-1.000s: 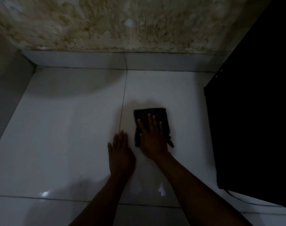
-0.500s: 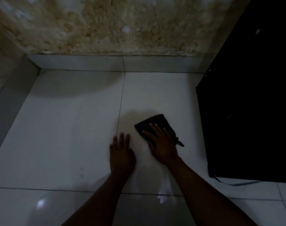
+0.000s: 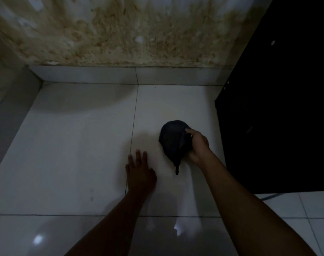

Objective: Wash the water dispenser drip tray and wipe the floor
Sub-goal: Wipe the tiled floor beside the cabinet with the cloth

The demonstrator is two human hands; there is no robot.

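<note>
A dark cloth (image 3: 173, 140) is bunched up just above the white tiled floor (image 3: 74, 145), a loose end dangling from it. My right hand (image 3: 198, 145) grips the cloth from its right side, fingers curled round it. My left hand (image 3: 140, 172) rests flat on the floor to the lower left of the cloth, fingers straight and pointing away from me. The drip tray is not in view.
A tall black unit (image 3: 279, 108) stands on the floor close to the right of my right hand. A stained wall (image 3: 129, 30) with a tiled skirting (image 3: 120, 74) closes the far side, a second wall (image 3: 8, 100) the left. A cable (image 3: 270, 196) lies by the unit's base.
My right hand pressed the cloth flat on the floor before; it has now gathered the cloth into a bunch and lifted it, shifting right toward the black unit. My left hand has stayed put.
</note>
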